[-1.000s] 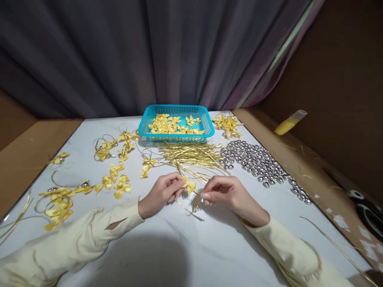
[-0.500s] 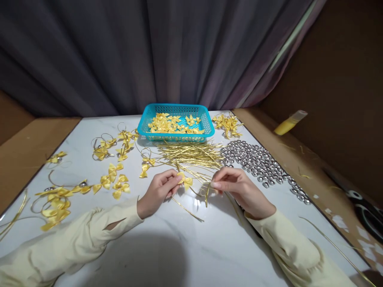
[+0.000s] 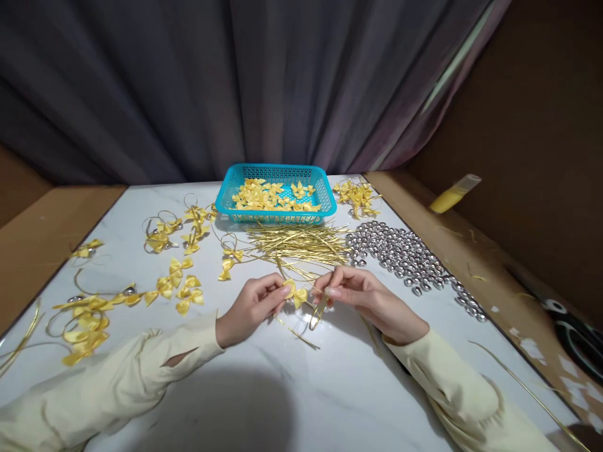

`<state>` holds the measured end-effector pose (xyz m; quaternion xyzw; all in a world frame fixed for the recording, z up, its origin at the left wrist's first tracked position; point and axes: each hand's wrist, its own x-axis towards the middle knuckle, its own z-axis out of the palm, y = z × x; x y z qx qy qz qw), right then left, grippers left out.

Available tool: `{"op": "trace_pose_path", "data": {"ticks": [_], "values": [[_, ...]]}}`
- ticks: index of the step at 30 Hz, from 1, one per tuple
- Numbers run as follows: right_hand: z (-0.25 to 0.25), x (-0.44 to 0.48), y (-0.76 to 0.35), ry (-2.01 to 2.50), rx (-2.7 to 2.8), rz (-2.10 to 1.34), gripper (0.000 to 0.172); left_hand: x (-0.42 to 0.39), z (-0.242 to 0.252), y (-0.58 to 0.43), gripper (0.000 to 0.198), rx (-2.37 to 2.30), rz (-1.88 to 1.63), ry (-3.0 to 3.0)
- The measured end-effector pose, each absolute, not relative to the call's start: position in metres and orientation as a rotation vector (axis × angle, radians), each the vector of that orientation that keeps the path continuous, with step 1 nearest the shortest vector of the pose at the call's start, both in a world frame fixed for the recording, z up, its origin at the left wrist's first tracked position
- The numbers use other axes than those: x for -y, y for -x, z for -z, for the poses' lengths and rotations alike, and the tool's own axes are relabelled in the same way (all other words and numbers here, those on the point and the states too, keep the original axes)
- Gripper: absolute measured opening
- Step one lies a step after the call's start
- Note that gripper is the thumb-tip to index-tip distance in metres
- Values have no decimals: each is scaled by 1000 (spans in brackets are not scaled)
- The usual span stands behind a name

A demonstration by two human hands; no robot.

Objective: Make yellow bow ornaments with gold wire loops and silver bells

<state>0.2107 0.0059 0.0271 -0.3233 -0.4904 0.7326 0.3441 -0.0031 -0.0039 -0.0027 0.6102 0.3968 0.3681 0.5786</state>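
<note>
Between the thumb and fingers of my left hand (image 3: 257,306) is a yellow ribbon bow (image 3: 296,293), held just above the white table. My right hand (image 3: 360,295) pinches a gold cord (image 3: 316,314) close to the bow's right side; the cord bends into a narrow loop below my fingertips. Whether the cord is joined to the bow is hidden by my fingers. A loose gold cord end (image 3: 301,336) slants down and right below the left hand. Just beyond both hands lies a pile of gold cords (image 3: 301,243).
A blue basket (image 3: 276,218) of yellow bows stands at the back. Silver bells or beads (image 3: 396,248) spread to the right. Finished-looking bows with cord loops (image 3: 87,323) lie left. Black-handled scissors (image 3: 577,339) and a yellow-filled tube (image 3: 455,193) are at the right.
My right hand has moved left, closer to the bow, and the cord in it now curls into a tighter loop. The bow has shifted slightly down and right with my left fingers.
</note>
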Motion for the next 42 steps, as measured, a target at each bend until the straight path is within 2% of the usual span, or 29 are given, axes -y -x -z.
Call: {"op": "trace_pose_path", "data": {"ticks": [18,25,31,38,42], "values": [[-22,-10,-213,745,976,-2123,13,6,2,3,27,-922,-808,-1487],[-20,-11,-216,745,923,-2128,8,5,2,3,27,-940,-815,-1485],[-22,-11,-218,740,922,-2111,14,5,3,3,28,-955,-816,-1481],[-24,-13,-224,775,1072,-2012,13,1,3,6,29,-1000,-809,-1550],[-28,-8,-220,873,1206,-1954,13,-4,0,7,15,-1115,-851,-1807]]}}
